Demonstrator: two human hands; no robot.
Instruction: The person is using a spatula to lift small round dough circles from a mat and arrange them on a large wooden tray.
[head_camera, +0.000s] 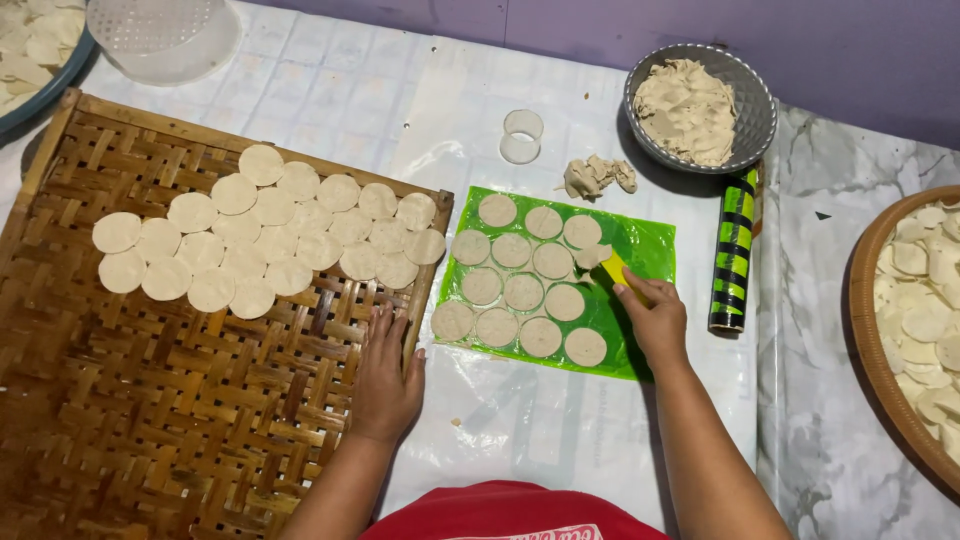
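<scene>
My left hand (385, 375) rests flat on the right edge of a woven bamboo tray (150, 400), fingers apart, holding nothing. Several pale dough discs (265, 235) lie in rows on the tray's upper part. My right hand (652, 318) grips a small yellow scraper (612, 268) on a green plastic sheet (645, 245). The scraper's tip sits by a dough scrap at the sheet's upper right. Several cut dough rounds (522, 290) lie in rows on the green sheet, left of that hand.
A grey bowl of dough scraps (700, 108) stands at the back right, a small scrap pile (597, 176) and a clear ring cutter (521, 135) near it. A green-and-black rolling pin (735, 250) lies right of the sheet. Another basket of discs (915, 310) sits far right.
</scene>
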